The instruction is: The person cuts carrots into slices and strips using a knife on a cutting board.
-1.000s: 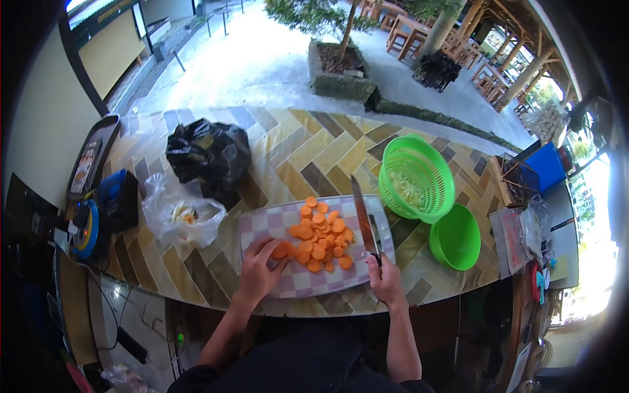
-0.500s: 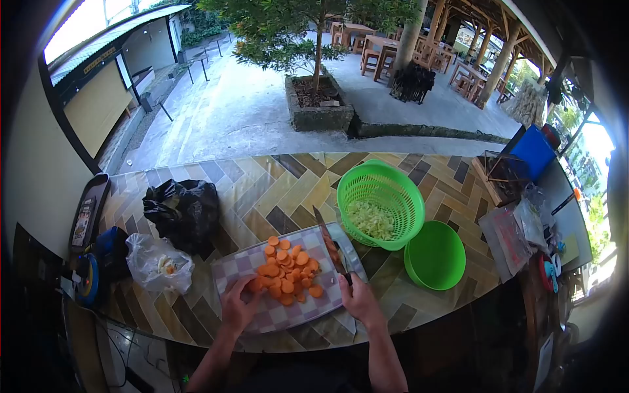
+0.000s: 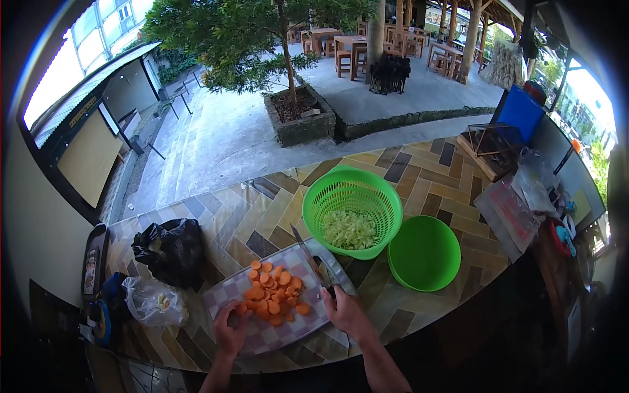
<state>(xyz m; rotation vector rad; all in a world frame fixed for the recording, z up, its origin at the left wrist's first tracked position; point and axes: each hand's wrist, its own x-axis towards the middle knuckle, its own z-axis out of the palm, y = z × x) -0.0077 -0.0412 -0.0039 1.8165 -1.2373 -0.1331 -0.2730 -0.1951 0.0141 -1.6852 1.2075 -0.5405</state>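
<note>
Orange carrot slices (image 3: pixel 274 292) lie in a loose pile on a checkered cutting board (image 3: pixel 219 298). At the pile's left edge is my left hand (image 3: pixel 229 329), its fingers curved and apart from the thumb, fingertips against the nearest slices. My right hand (image 3: pixel 346 316) is closed around the dark handle of a kitchen knife (image 3: pixel 306 252). The blade points away from me over the board's right side. Just beyond it stands a green colander (image 3: pixel 386 196) with chopped pale green vegetable (image 3: pixel 350 229) inside. A green bowl (image 3: pixel 426 254) sits beside the colander.
On the left are a black plastic bag (image 3: pixel 169 252), a clear plastic bag (image 3: pixel 154 301) and a dark tray (image 3: pixel 95 262). Plastic packaging (image 3: pixel 508 213) and a wooden rack (image 3: pixel 485 154) lie on the right. The patterned table's (image 3: pixel 275 203) far edge borders a paved yard.
The camera view has tilted and shifted, so the far yard appears lower and further left. My right hand still grips the knife, and my left hand stays by the carrot slices.
</note>
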